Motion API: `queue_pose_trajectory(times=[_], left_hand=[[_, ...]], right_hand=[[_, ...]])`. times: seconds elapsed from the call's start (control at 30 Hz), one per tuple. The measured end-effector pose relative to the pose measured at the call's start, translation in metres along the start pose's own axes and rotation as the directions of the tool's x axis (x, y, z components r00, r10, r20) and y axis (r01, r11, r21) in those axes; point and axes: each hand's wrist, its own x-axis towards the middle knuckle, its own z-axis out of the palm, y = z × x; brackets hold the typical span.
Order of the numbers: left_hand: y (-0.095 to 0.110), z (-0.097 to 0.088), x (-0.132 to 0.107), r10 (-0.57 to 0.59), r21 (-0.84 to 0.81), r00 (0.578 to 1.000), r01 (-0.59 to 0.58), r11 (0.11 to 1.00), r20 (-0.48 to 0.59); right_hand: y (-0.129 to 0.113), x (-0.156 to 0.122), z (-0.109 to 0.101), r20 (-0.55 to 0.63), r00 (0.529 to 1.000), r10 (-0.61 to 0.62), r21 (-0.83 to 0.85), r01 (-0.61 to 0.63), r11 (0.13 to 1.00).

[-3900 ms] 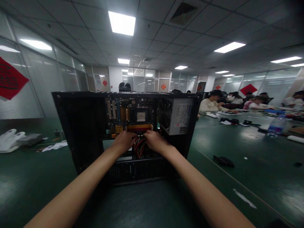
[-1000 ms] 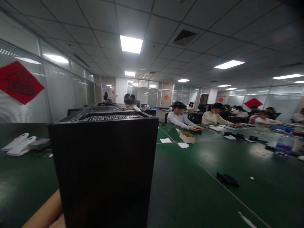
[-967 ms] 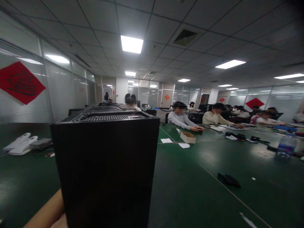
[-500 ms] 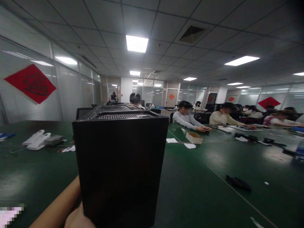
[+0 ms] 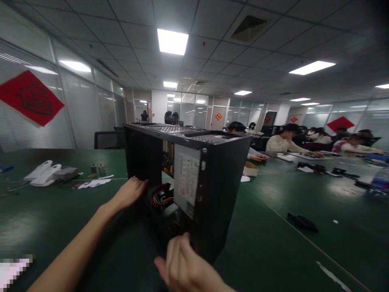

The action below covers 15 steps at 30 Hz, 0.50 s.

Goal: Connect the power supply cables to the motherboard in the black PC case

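A black computer case (image 5: 221, 182) stands upright on the green table (image 5: 273, 243), its open side turned toward me and to the left. Inside I see the grey power supply (image 5: 186, 178) and a bundle of red cables (image 5: 161, 196). My left hand (image 5: 129, 192) reaches to the case's far upright edge, fingers curled at the frame beside the cables. My right hand (image 5: 182, 267) is low and close to me, its fingers wrapped against the case's near bottom corner.
White plastic parts (image 5: 42, 174), two small cylinders (image 5: 97, 169) and paper (image 5: 92, 183) lie at the left. A black object (image 5: 302, 222) lies on the table to the right. Several people (image 5: 285, 142) sit working along the far right side, near a cardboard box (image 5: 249, 169).
The case has been turned: its blank black panel faced me half a second ago, now the open side shows. My left hand moved to the far edge, and my right hand came into view.
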Motion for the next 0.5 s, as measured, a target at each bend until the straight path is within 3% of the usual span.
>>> queue_pose_trajectory(times=[0.1, 0.2, 0.3, 0.37, 0.5], left_hand=[[0.009, 0.008, -0.001, 0.100, 0.116, 0.994, -0.106, 0.988, 0.052], [0.028, 0.012, -0.003, 0.184, 0.128, 0.981, -0.189, 0.974, 0.054], [0.049, 0.016, -0.006, 0.211, 0.175, 0.977, -0.214, 0.961, 0.034], [0.062, 0.019, -0.009, 0.218, 0.236, 0.976, -0.216, 0.947, 0.016], [0.086, 0.021, -0.015, 0.225, 0.323, 0.974, -0.225, 0.919, 0.037]], right_hand=[[0.040, -0.023, -0.009, 0.073, 0.995, 0.069, -0.011, -0.069, 0.998], [0.080, -0.044, -0.002, 0.120, 0.989, 0.083, 0.054, -0.090, 0.995], [0.115, -0.068, 0.022, 0.121, 0.986, 0.119, 0.071, -0.128, 0.989], [0.135, -0.085, 0.041, 0.059, 0.991, 0.119, 0.077, -0.124, 0.989], [0.165, -0.113, 0.073, 0.026, 0.995, 0.098, 0.114, -0.100, 0.988]])
